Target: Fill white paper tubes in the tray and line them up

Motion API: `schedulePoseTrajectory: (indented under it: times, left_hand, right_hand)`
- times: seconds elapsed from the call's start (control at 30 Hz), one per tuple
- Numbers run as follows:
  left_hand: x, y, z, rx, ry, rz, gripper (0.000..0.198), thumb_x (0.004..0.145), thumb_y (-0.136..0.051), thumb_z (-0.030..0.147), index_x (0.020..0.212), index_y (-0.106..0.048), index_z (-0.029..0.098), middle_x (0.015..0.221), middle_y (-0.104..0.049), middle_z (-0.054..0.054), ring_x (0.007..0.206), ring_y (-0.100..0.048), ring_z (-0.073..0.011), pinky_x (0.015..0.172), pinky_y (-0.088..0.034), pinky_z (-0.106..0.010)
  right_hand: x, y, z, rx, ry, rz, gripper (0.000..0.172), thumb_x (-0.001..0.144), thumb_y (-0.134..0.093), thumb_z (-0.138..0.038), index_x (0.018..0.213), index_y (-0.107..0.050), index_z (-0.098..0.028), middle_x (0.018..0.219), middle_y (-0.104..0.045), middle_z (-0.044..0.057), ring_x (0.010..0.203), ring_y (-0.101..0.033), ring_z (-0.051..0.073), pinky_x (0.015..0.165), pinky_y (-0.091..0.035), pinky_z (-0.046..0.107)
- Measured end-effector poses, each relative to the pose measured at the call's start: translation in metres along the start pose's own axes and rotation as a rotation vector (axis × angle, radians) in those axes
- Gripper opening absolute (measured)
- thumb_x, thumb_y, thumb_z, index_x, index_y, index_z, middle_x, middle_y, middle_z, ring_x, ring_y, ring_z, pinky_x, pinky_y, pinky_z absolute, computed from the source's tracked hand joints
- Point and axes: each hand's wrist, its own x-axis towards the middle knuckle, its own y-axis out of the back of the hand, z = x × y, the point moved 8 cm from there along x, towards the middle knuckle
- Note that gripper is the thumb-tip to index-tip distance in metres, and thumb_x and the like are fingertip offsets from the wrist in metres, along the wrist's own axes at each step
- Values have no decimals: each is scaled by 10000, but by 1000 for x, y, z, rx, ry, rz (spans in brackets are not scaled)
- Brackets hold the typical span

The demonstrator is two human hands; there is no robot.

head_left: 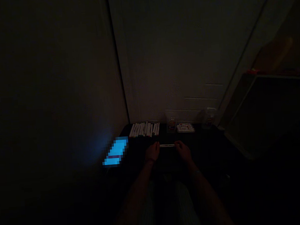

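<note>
Between my two hands a slim white marker [167,145] is held level over the dark tabletop. My left hand [152,151] is closed with its fingers on the marker's left end. At the right end, the fingers of my right hand [183,150] are pinched on it too. Just beyond my left hand lies a row of several white markers [144,129], side by side. A small pile of white markers [185,128] with printed sides lies beyond my right hand. The room is very dark, so fine detail is lost.
A clear container [171,125] with a label stands left of the pile; another clear container [210,118] stands farther right. A glowing blue screen [116,152], pixelated, is at the table's left. A pale wall [167,63] rises behind the table, and a dark cabinet-like shape [278,107] stands right.
</note>
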Motion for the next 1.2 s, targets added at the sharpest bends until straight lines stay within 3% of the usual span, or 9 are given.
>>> schedulePoseTrajectory:
  times: [0.77, 1.2]
  left_hand:
    - [-1, 2, 0, -1, 25, 12, 385, 892, -214, 408, 935, -553, 229, 886, -637, -43, 816, -574, -145, 661, -334, -223]
    - [-2, 3, -1, -9, 62, -14, 383, 891, -221, 411, 941, -556, 231, 901, -637, -41, 820, -571, -140, 665, -334, -219]
  right_hand:
    - [-3, 3, -8, -62, 32, 0, 387, 849, -245, -454, 928, -583, -281, 875, -624, -21, 793, -561, 130, 664, -376, 203]
    - [-3, 1, -8, -53, 48, 15, 358, 808, -327, -505, 955, -577, -295, 870, -624, -27, 805, -564, 141, 691, -386, 221]
